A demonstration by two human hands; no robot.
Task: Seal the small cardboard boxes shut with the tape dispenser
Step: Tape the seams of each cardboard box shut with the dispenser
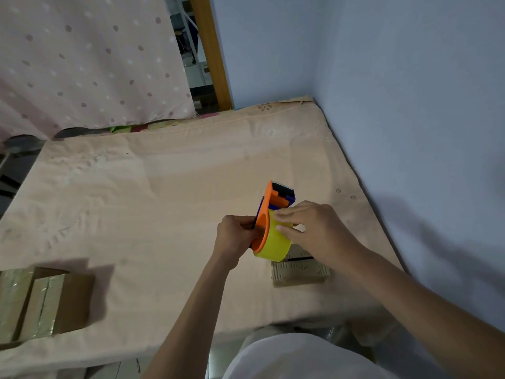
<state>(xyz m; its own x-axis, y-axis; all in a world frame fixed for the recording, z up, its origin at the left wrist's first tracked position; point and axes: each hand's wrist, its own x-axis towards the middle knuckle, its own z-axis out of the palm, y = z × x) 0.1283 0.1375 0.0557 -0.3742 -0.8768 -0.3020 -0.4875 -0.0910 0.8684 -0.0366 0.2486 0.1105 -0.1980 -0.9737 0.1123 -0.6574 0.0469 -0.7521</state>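
A big bed (136, 203) with a peach sheet fills most of the view. A blue wall (396, 91) stands on its right side, and a pink spotted curtain (82, 58) hangs at the back left.

On the left edge of the bed sit the taped boxes (41, 302), brown with shiny tape across their tops. They are well apart from the hands.

A small cardboard box (299, 270) lies on the bed near the right side, just under the hands. Its top is partly hidden by the tape roll, so how its flaps lie cannot be seen.

The tape dispenser (273, 222) is held up in the air over that box. It is orange and blue, with a fat yellow roll of tape (274, 246) on it.

The left hand (236, 236) grips the dispenser from the left side, fingers curled around it.

The right hand (311, 228) rests on the yellow roll. Its fingers (284, 214) lie close together, with their tips pressed on the tape.
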